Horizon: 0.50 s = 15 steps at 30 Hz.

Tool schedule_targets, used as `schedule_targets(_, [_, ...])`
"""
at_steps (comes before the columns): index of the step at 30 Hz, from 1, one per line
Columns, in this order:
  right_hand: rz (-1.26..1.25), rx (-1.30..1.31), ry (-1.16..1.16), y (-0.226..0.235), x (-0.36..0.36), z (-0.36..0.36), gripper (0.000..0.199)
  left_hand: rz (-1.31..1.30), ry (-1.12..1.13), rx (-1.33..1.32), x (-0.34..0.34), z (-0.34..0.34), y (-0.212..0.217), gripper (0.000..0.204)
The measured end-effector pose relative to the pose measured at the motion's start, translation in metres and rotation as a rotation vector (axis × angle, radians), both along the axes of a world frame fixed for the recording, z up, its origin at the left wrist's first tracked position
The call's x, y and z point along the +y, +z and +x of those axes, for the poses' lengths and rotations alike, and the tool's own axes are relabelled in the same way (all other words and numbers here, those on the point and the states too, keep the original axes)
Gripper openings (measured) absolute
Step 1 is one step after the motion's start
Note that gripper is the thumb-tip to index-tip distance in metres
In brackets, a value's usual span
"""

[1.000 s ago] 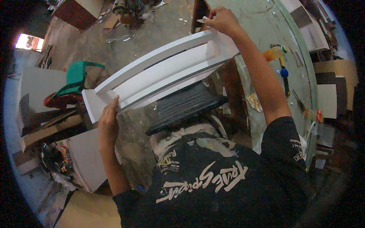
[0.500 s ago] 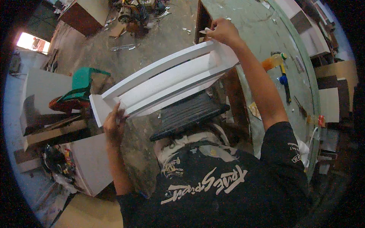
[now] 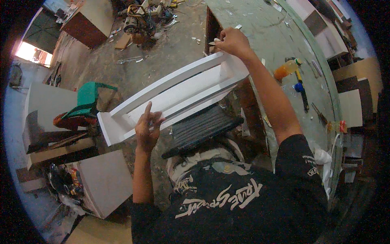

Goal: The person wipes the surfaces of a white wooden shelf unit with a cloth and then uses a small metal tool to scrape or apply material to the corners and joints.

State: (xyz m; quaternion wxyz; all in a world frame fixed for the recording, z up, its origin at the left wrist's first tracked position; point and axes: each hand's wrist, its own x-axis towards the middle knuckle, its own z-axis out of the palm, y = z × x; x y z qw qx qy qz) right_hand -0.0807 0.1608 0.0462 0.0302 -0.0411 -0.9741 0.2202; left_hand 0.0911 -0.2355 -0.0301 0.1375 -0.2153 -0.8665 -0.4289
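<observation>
Black ribbed seat [image 3: 205, 128] nearest. Left hand [image 3: 147, 130] at near rail of white frame [image 3: 175, 93], fingers spread half-open, contact hard to tell. Frame slants beyond seat, toward green table [image 3: 260, 22]. Farther, right hand [image 3: 234, 41] pinches small white piece [image 3: 212, 43].

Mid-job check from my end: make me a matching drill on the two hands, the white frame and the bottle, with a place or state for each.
Column one
1. Left hand
2. Right hand
3. White frame
4. Bottle

Column two
A. On the green table, with orange liquid inside
B. Pinching a small pale object
C. Has an arched rail along its far side
D. Index finger extended

Pairs: 1-D, 2-B, 3-C, 4-A
</observation>
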Motion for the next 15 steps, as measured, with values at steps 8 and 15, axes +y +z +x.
schedule_targets(8, [0.019,0.094,-0.021,-0.006,0.004,-0.004,0.037,-0.136,-0.046,0.104,0.040,-0.016,0.014,0.077])
schedule_targets(15, [-0.009,0.092,-0.034,-0.006,0.003,-0.005,0.035,-0.276,-0.111,0.175,0.084,-0.027,0.027,0.073])
